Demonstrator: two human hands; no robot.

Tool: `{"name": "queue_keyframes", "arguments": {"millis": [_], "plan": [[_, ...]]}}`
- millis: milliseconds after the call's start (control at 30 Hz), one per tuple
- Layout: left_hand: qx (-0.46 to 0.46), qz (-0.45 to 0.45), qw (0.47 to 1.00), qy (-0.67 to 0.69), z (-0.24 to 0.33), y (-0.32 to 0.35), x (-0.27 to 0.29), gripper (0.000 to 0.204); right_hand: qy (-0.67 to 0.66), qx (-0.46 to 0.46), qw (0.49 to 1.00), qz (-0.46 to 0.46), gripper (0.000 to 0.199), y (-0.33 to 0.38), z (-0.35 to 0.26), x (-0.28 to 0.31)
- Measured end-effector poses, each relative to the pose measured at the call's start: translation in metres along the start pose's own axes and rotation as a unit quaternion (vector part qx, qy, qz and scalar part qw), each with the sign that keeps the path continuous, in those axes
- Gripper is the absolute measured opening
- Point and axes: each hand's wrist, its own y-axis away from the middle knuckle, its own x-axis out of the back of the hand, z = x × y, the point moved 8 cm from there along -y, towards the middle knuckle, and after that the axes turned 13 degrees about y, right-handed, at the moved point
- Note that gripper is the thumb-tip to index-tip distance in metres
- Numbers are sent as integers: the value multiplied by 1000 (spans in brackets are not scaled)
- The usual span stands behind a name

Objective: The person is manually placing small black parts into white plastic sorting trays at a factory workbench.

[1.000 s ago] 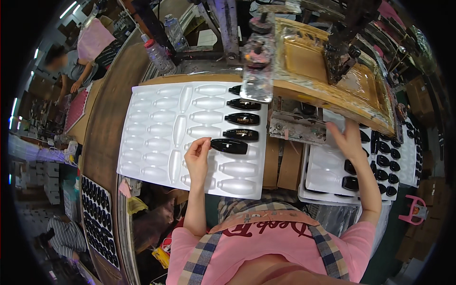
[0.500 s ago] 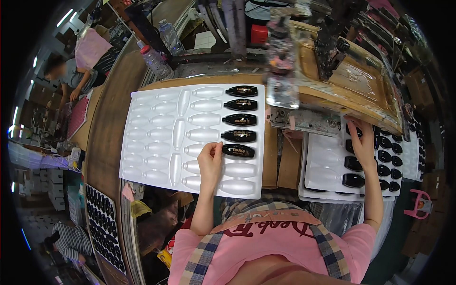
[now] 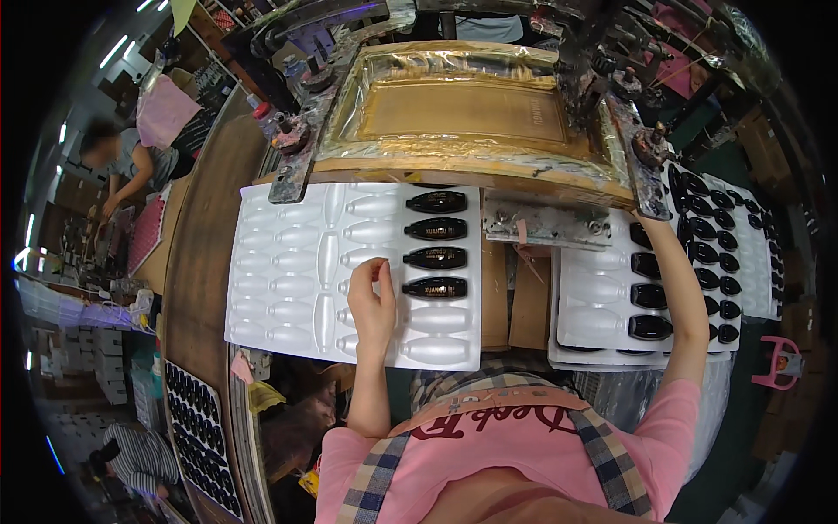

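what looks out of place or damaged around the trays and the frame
A pink scrap hangs from the metal fixture near the wooden frame, looking stray, and stains blotch the frame's left clamp. The black pieces in the left tray sit in a neat column.

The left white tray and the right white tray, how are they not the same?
The left tray has black pieces only along its right side; the right tray holds more of them.
The left tray's pieces show printing; I can't make out any on the right tray's.
The left hand is over the left tray, while the right forearm crosses the right tray.
Both are white with shaped hollows, some bare.
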Motion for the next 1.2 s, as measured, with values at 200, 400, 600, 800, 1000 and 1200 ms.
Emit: {"name": "queue_keyframes", "arguments": {"millis": [200, 400, 600, 800, 1000, 1200], "plan": [[-164, -42, 985, 35, 81, -40, -22, 8, -2, -11, 999, -38, 37, -3, 4, -13], [-278, -199, 935, 93, 109, -89, -120, 20, 18, -14, 999, -38, 40, 8, 15, -22], [-411, -243, 877, 56, 108, -110, -173, 26, 49, 27, 996, 69, 44, 19, 15, -13], [-233, -246, 917, 212, 89, -152, -180, 26, -325, -96, 925, -174, 46, 5, -20, 69], [25, -157, 839, 521, 58, -170, -139, 27, -434, -95, 884, -149, 44, -29, -66, 127], [110, -4, 885, 453, 17, -101, -25, 26, -343, 8, 929, -141, 51, -54, -110, 125]]}}
